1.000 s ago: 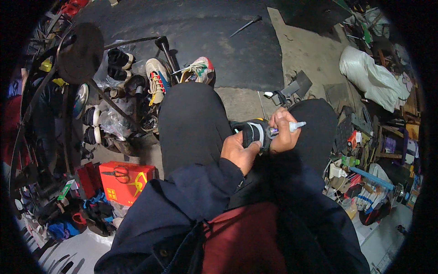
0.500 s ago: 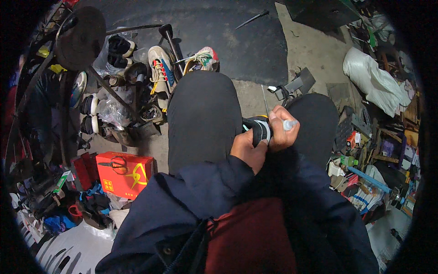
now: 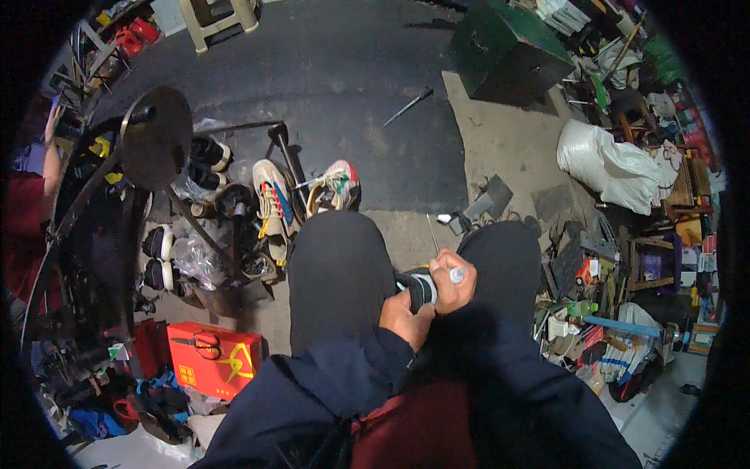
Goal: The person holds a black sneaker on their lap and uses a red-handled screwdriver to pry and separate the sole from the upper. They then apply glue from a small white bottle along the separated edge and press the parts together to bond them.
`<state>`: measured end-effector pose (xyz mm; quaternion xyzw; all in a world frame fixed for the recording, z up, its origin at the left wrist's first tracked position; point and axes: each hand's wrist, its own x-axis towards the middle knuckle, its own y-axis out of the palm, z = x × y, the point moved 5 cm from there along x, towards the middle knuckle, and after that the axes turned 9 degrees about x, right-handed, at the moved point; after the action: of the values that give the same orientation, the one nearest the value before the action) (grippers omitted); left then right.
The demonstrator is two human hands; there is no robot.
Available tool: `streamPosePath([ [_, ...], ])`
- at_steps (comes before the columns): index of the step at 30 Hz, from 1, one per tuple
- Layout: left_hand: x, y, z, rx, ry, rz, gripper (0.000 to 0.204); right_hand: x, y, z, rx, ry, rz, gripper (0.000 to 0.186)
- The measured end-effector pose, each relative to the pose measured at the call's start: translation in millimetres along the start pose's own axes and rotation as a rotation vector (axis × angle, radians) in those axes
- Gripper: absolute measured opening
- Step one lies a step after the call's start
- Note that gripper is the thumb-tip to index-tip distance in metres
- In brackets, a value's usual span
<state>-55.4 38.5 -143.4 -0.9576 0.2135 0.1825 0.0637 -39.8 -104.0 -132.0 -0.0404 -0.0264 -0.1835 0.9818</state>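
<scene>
I sit with my knees in dark trousers, and both hands meet between them. My left hand (image 3: 405, 315) grips a dark shoe with a pale teal edge (image 3: 420, 285) from below. My right hand (image 3: 451, 283) is closed around a small white tube or bottle (image 3: 458, 274), its tip held at the shoe. Most of the shoe is hidden by my fingers.
Several sneakers (image 3: 273, 205) lie on the floor ahead, beside a black metal stand with a round disc (image 3: 156, 144). A red box with scissors on it (image 3: 212, 358) sits at my left. A white sack (image 3: 605, 166), a green box (image 3: 508, 47) and cluttered tools (image 3: 609, 313) fill the right.
My hands with the shoe and tube have stayed together over my lap. The view has tilted so more of the floor ahead shows.
</scene>
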Motion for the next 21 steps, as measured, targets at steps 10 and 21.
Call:
streamPosePath([
  [10,0.6,2.8,7.7,-0.131,-0.071,0.106,0.02,0.6,1.4,2.5,-0.028,0.013,0.018,0.032],
  [21,0.7,-0.2,-1.7,-0.103,-0.018,0.004,0.023,0.7,0.7,-2.0,-0.053,0.02,0.009,0.03],
])
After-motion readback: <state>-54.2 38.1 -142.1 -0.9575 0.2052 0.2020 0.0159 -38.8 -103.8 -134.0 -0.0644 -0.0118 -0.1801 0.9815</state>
